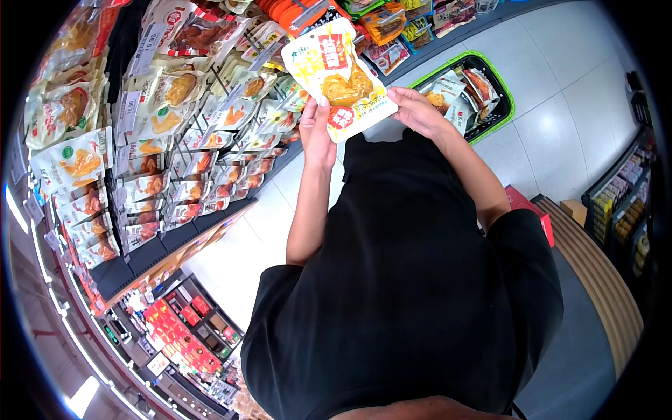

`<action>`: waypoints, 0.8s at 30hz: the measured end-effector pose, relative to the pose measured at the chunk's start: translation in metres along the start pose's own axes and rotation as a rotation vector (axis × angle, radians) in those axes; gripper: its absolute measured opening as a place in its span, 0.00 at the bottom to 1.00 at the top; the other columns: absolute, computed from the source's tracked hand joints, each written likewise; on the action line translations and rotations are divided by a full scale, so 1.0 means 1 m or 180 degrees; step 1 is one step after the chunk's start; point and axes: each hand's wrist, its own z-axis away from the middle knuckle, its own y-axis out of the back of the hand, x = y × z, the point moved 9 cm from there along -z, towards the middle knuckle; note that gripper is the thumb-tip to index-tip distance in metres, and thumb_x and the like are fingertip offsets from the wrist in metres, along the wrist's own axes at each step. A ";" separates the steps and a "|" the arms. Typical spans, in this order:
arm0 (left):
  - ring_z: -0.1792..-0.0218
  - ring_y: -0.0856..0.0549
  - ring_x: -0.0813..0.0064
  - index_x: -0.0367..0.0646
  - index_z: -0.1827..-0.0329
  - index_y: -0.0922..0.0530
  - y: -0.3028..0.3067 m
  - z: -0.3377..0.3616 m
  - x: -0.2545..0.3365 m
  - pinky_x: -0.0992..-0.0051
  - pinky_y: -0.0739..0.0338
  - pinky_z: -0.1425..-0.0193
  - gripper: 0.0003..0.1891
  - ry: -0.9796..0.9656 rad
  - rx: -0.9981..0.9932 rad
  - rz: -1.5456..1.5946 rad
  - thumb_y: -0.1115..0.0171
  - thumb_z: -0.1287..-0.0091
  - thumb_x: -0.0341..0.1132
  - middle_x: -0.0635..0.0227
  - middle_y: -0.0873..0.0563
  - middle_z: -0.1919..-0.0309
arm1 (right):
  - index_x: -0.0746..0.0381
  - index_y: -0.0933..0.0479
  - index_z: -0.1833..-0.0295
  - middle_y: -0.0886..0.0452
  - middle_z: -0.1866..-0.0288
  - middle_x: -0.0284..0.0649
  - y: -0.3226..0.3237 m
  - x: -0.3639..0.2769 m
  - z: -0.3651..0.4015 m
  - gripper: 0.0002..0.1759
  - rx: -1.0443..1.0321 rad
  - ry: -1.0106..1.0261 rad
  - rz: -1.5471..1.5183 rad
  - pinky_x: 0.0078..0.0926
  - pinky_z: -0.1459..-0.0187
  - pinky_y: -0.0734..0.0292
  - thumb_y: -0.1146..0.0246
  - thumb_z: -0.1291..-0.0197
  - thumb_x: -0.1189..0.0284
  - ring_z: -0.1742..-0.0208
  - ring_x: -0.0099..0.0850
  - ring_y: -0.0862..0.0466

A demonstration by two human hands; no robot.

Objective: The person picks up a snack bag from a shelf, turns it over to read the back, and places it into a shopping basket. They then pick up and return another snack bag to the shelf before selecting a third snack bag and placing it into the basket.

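A white and yellow food pouch (353,91) with a picture of cooked chicken and red labels is held up in front of my body. My left hand (318,136) grips its lower left edge, thumb on the front. At the pouch's right corner, my right hand (418,112) pinches the edge, fingers partly behind it. Beyond my right hand stands a black shopping basket (505,87) with a bright green rim on the floor. Several packaged foods (462,94) lie inside it.
To the left, a display rack holds rows of hanging food pouches (168,91) with price tags (147,49). Orange items (297,12) and more packs line the top. Pale floor tiles (546,147) surround the basket. A slatted wooden surface (595,259) and another shelf (623,189) are on the right.
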 end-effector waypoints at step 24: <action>0.50 0.17 0.74 0.38 0.43 0.28 -0.003 0.003 0.000 0.72 0.20 0.46 0.14 -0.0006 -0.0085 0.0009 0.46 0.27 0.35 0.63 0.19 0.48 | 0.63 0.22 0.50 0.17 0.56 0.34 -0.002 0.005 0.000 0.14 0.0001 -0.0106 -0.0277 0.16 0.56 0.26 0.42 0.31 0.63 0.60 0.18 0.21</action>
